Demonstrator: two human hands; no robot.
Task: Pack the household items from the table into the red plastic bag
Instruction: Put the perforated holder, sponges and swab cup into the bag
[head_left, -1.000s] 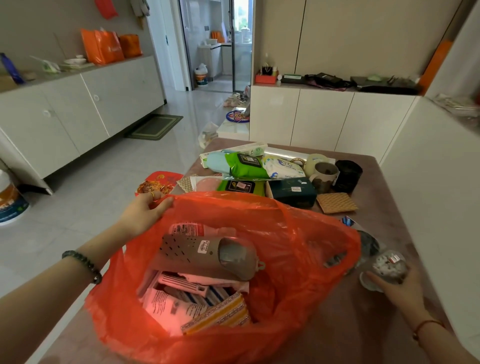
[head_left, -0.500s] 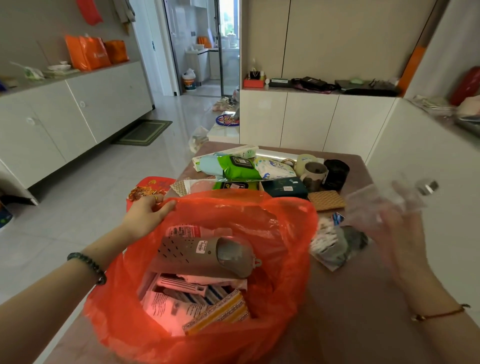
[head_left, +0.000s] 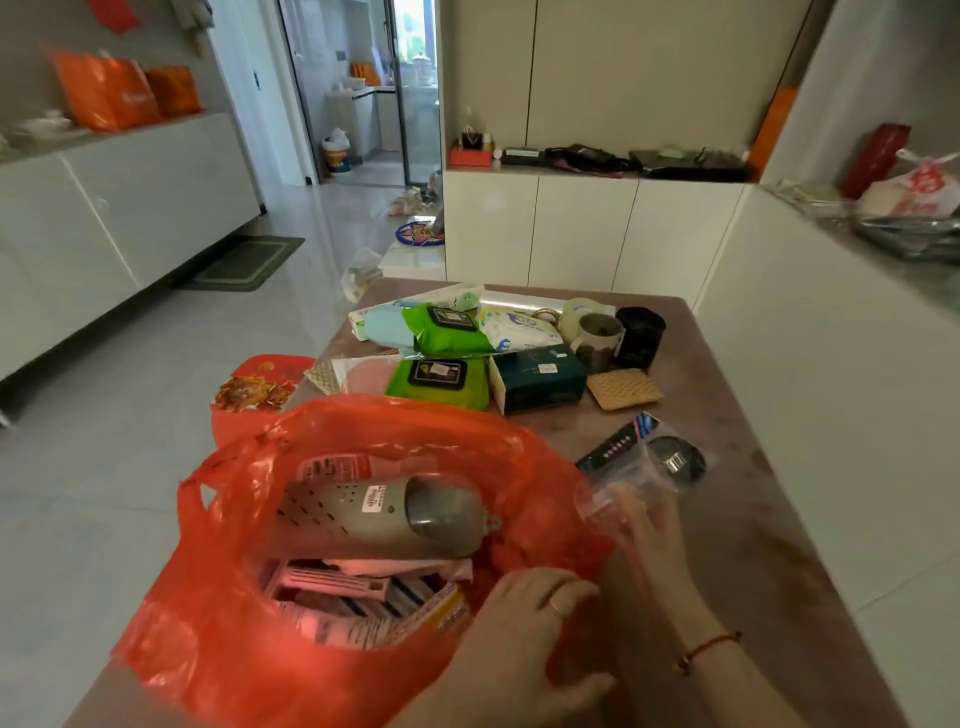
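Head view: the left hand (head_left: 524, 623) grips the near rim of the red plastic bag (head_left: 208, 649) on the bench (head_left: 753, 545), likely to keep its mouth wide, while the right hand (head_left: 647, 525) clasps a blurred clear packet (head_left: 623, 475) at the mouth's right edge, seemingly to drop in.

The left hand (head_left: 524, 639) has left the far-left rim of the red plastic bag (head_left: 218, 639) and now grips its near-right rim. The right hand (head_left: 649, 530) has lowered the clear container (head_left: 623, 480) to the bag's right edge.
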